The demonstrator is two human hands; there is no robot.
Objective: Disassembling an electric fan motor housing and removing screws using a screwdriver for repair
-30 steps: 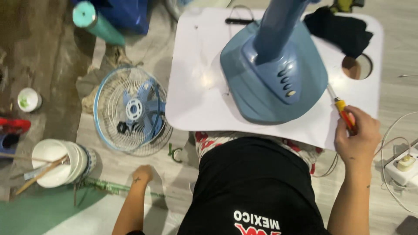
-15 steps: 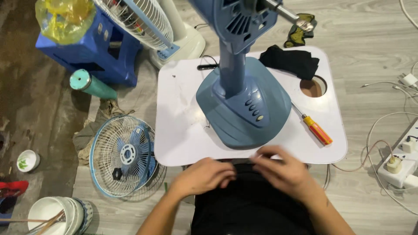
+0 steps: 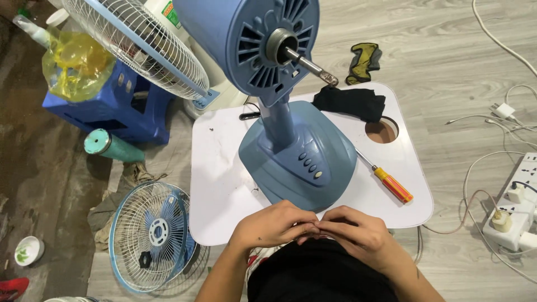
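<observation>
Hands: left hand (image 3: 272, 225) and right hand (image 3: 358, 234) meeting at lower centre of frame, fingertips touching each other just below the fan base edge.
Fingers: curled together, pinching at the meeting point; whatever is being pinched too small to tell.
Fan: blue fan base (image 3: 299, 162) standing on the white tray table (image 3: 218, 184), centre of frame, just above the hands; row of buttons facing the hands.
Motor: blue motor housing (image 3: 251, 42) sitting at upper centre, bare shaft (image 3: 307, 64) sticking out toward the right, no blade or guard fitted.
Screwdriver: orange-handled screwdriver (image 3: 389, 182) lying on the tray right of the base, not touching either hand.
Cloth: black cloth (image 3: 349, 103) lying on the tray's upper right, next to the round hole (image 3: 381, 130).
Guard: blue-rimmed wire guard (image 3: 151, 235) lying on the floor, lower left, a blue blade showing through it.
Second fan: white wire guard (image 3: 140, 42) leaning in at upper left, above a blue plastic stool (image 3: 120, 114).
Power: white power strip (image 3: 517, 215) sitting at right edge, plugs and cables trailing over the floor.
</observation>
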